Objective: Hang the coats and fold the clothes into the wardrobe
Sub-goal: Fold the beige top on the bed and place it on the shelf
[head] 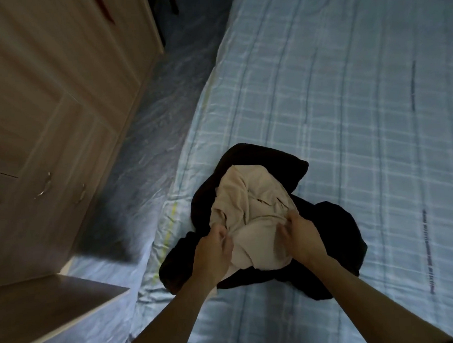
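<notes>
On the bed (349,110), beside the wardrobe (44,116), my left hand (215,247) and right hand (301,237) both pinch the near edge of the beige garment (251,209) crumpled atop dark clothes (338,233); soft, light, floppy, it probably wants gripping at shoulders.

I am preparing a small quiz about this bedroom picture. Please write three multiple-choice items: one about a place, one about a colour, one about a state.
1. Where does the crumpled beige cloth garment lie?
A. on the dark black garment on the bed
B. inside the wardrobe
C. on the floor

2. What colour is the checked bed sheet?
A. red
B. light blue
C. green

3. What are the left hand and the right hand doing?
A. hanging idle
B. pushing a door
C. pinching the beige garment

Answers: 1 A, black cloth shows all around it; 2 B, pale blue with white lines; 3 C, the fingers of each grip curl into its folds.
</notes>
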`<state>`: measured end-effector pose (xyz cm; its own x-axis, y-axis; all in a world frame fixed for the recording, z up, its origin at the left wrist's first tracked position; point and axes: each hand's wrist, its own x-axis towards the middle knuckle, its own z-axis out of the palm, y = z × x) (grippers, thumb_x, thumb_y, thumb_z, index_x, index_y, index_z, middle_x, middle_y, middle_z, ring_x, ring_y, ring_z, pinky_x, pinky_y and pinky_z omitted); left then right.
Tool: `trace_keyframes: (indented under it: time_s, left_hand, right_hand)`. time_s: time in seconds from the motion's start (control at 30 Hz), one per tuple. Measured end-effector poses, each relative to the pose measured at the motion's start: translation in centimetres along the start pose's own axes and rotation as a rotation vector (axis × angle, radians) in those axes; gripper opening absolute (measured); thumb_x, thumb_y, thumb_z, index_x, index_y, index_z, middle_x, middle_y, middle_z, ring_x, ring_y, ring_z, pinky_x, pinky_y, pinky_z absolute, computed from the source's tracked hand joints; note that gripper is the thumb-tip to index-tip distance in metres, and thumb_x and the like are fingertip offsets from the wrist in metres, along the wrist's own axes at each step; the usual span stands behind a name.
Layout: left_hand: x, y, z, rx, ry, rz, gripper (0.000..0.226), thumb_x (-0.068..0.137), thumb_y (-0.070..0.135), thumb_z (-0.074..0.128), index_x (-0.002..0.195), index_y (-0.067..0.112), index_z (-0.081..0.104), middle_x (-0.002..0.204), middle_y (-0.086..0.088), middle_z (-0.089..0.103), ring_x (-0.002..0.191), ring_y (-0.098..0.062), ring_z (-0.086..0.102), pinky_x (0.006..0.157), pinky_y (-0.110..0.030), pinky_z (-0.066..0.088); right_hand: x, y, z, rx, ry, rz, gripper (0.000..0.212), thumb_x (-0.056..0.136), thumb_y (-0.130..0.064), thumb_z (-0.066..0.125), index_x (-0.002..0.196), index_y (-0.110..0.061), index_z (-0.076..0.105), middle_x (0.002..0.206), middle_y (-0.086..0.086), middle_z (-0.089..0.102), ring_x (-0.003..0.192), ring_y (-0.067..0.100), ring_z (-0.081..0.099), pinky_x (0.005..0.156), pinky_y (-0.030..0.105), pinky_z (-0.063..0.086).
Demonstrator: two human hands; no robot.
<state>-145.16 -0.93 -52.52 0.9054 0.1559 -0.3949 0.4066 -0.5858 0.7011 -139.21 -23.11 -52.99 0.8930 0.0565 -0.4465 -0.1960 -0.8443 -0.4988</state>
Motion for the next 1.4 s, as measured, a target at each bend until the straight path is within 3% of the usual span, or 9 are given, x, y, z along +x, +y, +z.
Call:
trace_keyframes:
  time_s: [0.17,0.37,0.5,0.7,0.87,1.03,1.2,1.3,1.4]
  left_hand:
    - [-1.1,3.4,-2.2,-0.098,0.050,0.083,0.014,0.094,0.019,0.063,0.085,0.024,0.054,0.067,0.011,0.057,0.057,-0.002,0.051,0.056,-0.023,0.040]
    - [-3.3,9.1,-5.6,-0.109,-0.018,0.277,0.010,0.086,0.017,0.074,0.093,0.018,0.066,0.089,0.011,0.067,0.087,0.001,0.060,0.070,-0.005,0.042]
    - [-5.4,13.3,-7.0,-0.112,-0.032,0.399,0.016,0.081,0.011,0.075,0.095,0.019,0.071,0.090,0.017,0.069,0.090,0.004,0.062,0.077,-0.005,0.042]
    - [-9.6,19.0,-7.6,-0.179,0.101,0.394,0.024,0.077,0.013,0.072,0.086,0.034,0.064,0.082,0.014,0.064,0.082,-0.001,0.062,0.069,-0.018,0.050]
    - [-13.2,22.4,-8.3,-0.193,-0.016,0.572,0.022,0.082,0.006,0.069,0.094,0.024,0.064,0.083,0.010,0.068,0.082,-0.002,0.066,0.072,-0.019,0.054]
    - [-15.5,22.2,-11.2,-0.026,0.062,0.772,0.019,0.078,0.030,0.071,0.096,0.026,0.066,0.091,0.011,0.066,0.089,-0.007,0.063,0.079,-0.029,0.051]
    - [-15.2,18.3,-14.2,0.235,0.083,0.674,0.062,0.062,0.063,0.067,0.116,0.035,0.057,0.112,0.014,0.059,0.105,-0.011,0.055,0.088,-0.033,0.048]
    - [-15.3,16.9,-13.7,0.296,0.081,0.621,0.088,0.054,0.064,0.074,0.132,0.035,0.045,0.125,0.011,0.052,0.113,-0.015,0.050,0.092,-0.037,0.048]
    - [-15.1,16.3,-12.5,0.272,0.129,0.617,0.090,0.058,0.059,0.072,0.138,0.033,0.042,0.122,0.011,0.054,0.110,-0.016,0.053,0.088,-0.037,0.049]
  right_hand:
    - [-2.1,0.0,-2.0,0.111,0.008,0.005,0.019,0.097,-0.024,0.059,0.089,-0.015,0.044,0.068,-0.003,0.053,0.057,0.009,0.051,0.047,0.018,0.033]
    - [-5.3,-2.9,-5.5,0.221,-0.009,-0.136,0.043,0.091,-0.025,0.067,0.131,-0.019,0.051,0.117,-0.003,0.059,0.105,0.011,0.058,0.088,0.025,0.046]
    - [-8.9,-6.3,-8.9,0.274,-0.006,-0.370,0.060,0.084,-0.037,0.075,0.138,-0.027,0.050,0.130,-0.015,0.055,0.113,-0.002,0.054,0.091,0.015,0.045]
    - [-15.9,-10.5,-11.8,0.445,0.141,-0.451,0.054,0.077,-0.030,0.081,0.125,-0.037,0.057,0.114,-0.020,0.066,0.106,0.000,0.063,0.086,0.017,0.052]
    - [-18.6,-10.8,-12.7,0.537,0.361,-0.406,0.032,0.089,-0.002,0.062,0.111,-0.025,0.064,0.092,-0.012,0.072,0.085,0.006,0.070,0.073,0.027,0.057]
    - [-20.6,-10.3,-15.0,0.566,0.448,-0.368,0.027,0.089,0.000,0.060,0.087,-0.026,0.067,0.077,-0.017,0.069,0.075,0.003,0.065,0.065,0.012,0.046]
    - [-21.4,-9.7,-17.6,0.613,0.559,-0.374,0.021,0.091,-0.004,0.063,0.081,-0.022,0.067,0.074,-0.008,0.068,0.071,0.007,0.063,0.065,0.014,0.045]
    - [-22.0,-10.1,-19.1,0.646,0.599,-0.395,0.020,0.090,-0.003,0.064,0.081,-0.020,0.067,0.074,-0.010,0.068,0.070,0.007,0.062,0.065,0.017,0.045]
    - [-22.8,-10.8,-20.1,0.678,0.620,-0.433,0.016,0.092,-0.004,0.064,0.082,-0.017,0.068,0.075,-0.005,0.069,0.071,0.013,0.063,0.065,0.025,0.049]
